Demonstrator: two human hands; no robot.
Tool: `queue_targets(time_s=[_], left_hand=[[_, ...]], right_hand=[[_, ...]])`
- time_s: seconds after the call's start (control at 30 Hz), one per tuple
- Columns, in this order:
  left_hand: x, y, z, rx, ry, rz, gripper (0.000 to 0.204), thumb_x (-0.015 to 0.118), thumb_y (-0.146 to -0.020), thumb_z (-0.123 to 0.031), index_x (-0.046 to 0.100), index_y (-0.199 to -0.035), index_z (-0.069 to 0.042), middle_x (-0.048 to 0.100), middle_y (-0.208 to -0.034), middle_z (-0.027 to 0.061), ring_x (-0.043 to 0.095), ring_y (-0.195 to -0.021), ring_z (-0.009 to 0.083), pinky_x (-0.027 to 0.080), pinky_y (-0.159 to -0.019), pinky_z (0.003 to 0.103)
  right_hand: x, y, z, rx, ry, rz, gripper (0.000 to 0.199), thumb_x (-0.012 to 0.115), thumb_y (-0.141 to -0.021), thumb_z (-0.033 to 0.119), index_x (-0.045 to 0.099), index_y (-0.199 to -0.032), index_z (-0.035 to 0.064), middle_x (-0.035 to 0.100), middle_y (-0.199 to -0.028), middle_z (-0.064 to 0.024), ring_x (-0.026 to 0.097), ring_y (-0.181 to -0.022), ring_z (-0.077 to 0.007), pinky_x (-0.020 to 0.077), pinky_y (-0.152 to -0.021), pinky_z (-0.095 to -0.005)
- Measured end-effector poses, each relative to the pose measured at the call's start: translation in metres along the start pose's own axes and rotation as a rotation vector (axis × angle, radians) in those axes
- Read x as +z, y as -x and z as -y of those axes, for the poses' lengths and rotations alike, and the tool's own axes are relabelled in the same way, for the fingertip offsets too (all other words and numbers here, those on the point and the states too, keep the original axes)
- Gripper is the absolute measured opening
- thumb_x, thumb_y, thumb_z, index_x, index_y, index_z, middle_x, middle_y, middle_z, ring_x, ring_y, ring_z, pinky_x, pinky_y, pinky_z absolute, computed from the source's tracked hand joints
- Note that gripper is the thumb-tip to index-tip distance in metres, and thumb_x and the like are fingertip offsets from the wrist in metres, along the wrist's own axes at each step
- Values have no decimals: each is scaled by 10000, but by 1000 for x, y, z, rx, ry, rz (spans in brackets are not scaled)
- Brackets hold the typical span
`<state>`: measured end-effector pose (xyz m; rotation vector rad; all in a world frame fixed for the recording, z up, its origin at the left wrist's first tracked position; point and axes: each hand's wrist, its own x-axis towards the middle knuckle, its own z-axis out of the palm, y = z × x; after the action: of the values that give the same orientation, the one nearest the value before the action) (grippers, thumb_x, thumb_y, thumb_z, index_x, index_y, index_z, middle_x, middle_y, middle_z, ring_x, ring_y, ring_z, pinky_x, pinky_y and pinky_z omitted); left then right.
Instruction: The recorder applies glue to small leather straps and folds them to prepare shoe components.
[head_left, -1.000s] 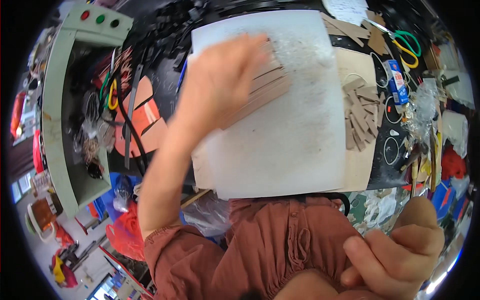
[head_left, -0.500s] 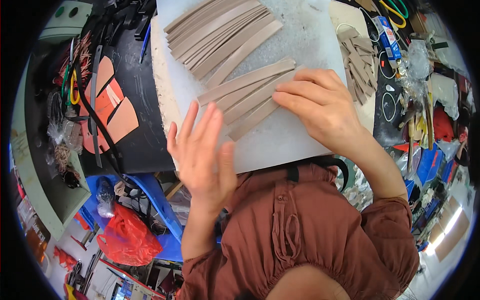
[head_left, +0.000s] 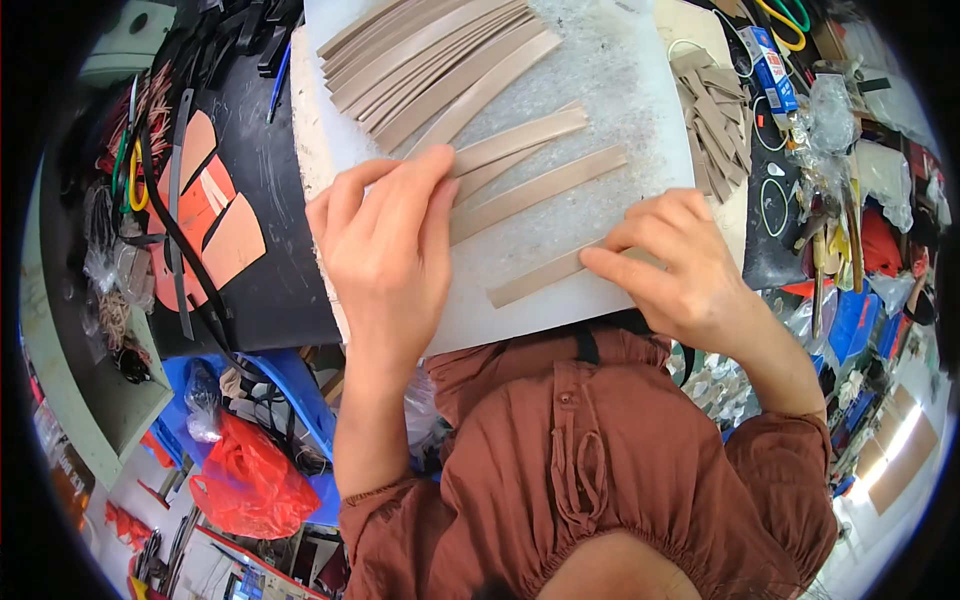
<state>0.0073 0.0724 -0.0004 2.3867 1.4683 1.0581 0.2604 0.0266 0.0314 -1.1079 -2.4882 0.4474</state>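
Here on the white board [head_left: 630,90], the right hand [head_left: 685,265] is clamping its fingers on the nearest tan strip [head_left: 540,278], which is lying aslant by the board's front edge. Over on the other side, the left hand [head_left: 380,250] is holding its fingers close together at the left ends of the middle strips [head_left: 545,192]; whether they're gripping one, I cannot tell! Beyond, a fanned row of strips [head_left: 430,70] is lying on the board, a jumbled pile of strips [head_left: 715,120] is sitting to the right, and coral pieces [head_left: 237,245] are lying leftward on the black tabletop [head_left: 290,300].
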Motion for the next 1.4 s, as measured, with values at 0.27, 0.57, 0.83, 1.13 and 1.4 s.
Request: queue_targets(time_s=[0.27, 0.57, 0.83, 1.13, 1.4], left_hand=[[6, -20, 13, -89, 76, 76, 188, 703, -813, 8, 695, -978, -80, 671, -854, 27, 603, -810, 214, 400, -808, 349], [8, -8, -3, 150, 59, 178, 307, 645, -786, -11, 686, -1090, -37, 681, -972, 77, 611, -889, 252, 440, -839, 370], [-8, 9, 6, 77, 186, 200, 404, 640, -967, -237, 636, -1285, 11, 707, -1174, 115, 638, -1075, 299, 421, -924, 416], [-11, 17, -7, 74, 15, 368, 803, 386, -983, -662, 561, -1405, -2, 678, -1291, 115, 585, -1215, 294, 309, -987, 432], [-21, 31, -12, 110, -35, 332, 878, 329, -945, -749, 593, -1386, -36, 697, -1278, 72, 576, -1256, 284, 235, -1071, 449]], right_hand=[[27, -46, -18, -60, 80, -166, 332, 736, -755, 162, 707, -1061, 37, 697, -1125, -62, 621, -1097, -244, 471, -886, -375], [24, -27, -8, -46, 71, -56, 443, 773, -776, 251, 694, -1142, 14, 683, -1235, -85, 610, -1188, -242, 474, -912, -378], [30, -2, 4, -50, 30, -76, 480, 791, -777, 297, 698, -1166, 30, 689, -1257, -85, 633, -1202, -242, 483, -915, -389], [2, -9, -42, 44, 188, -326, 353, 808, -820, 253, 735, -1132, 102, 727, -1166, -74, 685, -1071, -246, 509, -868, -352], [-6, -67, -87, 602, -351, -655, 648, 819, -838, 206, 542, -1373, -32, 631, -1235, -151, 585, -1183, -215, 503, -903, -343]])
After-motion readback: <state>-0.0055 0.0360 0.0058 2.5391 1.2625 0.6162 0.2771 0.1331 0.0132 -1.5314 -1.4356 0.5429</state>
